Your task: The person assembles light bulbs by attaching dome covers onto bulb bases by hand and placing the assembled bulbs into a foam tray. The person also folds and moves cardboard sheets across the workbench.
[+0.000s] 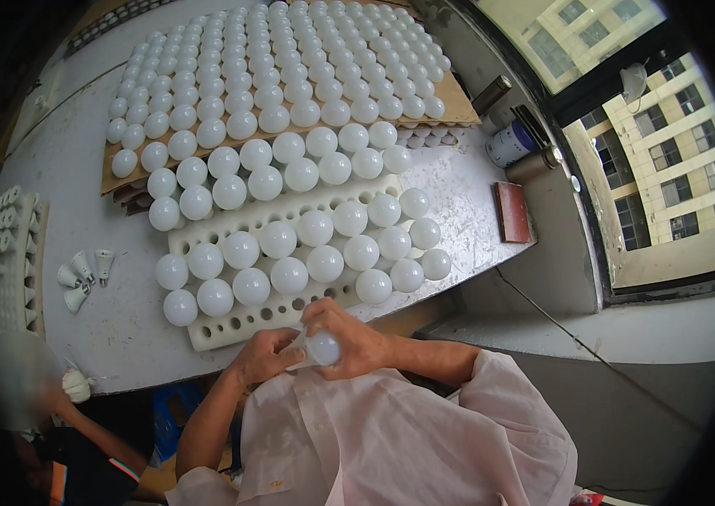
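Observation:
Both my hands meet at the table's front edge on one white bulb (320, 347). My left hand (266, 352) grips the bulb's base end, and my right hand (349, 333) wraps over its round globe. Just beyond them lies a white foam tray (231, 327) with rows of holes; many hold bulbs standing globe up, while the front row's holes are bare. Behind it, more bulbs (277, 101) fill trays stacked on brown cardboard (458, 103).
Several loose bulb bases (80, 274) lie on the grey table at the left, next to a rack of bases (5, 253). Another person (32, 413) sits at lower left. A can (509, 143) and a red block (512, 212) rest by the window.

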A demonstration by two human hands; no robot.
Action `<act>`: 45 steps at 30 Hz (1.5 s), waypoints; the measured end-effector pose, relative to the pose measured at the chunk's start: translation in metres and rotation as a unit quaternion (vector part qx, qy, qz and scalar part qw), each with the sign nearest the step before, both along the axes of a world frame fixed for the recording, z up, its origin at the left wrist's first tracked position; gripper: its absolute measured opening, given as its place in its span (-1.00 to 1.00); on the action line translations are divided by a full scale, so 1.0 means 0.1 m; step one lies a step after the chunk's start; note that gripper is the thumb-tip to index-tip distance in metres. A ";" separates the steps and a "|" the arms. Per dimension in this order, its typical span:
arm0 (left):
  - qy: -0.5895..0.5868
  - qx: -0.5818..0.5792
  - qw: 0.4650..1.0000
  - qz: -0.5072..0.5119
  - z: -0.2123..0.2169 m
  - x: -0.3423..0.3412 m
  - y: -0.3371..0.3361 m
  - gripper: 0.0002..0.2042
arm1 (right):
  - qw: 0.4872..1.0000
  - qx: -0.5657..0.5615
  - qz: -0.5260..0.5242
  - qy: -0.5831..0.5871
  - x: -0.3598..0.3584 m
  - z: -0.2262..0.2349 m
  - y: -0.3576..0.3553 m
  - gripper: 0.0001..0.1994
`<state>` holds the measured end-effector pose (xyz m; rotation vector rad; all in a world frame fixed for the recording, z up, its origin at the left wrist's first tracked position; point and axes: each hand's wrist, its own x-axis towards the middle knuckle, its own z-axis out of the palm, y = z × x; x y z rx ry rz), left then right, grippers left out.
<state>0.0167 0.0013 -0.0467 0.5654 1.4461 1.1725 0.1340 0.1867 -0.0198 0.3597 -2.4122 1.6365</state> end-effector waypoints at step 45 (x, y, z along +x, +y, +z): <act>0.296 -0.244 0.769 0.512 -0.45 -0.01 -1.26 -0.72 | 0.919 -0.109 -0.376 -0.057 -0.36 -0.60 4.46 -0.53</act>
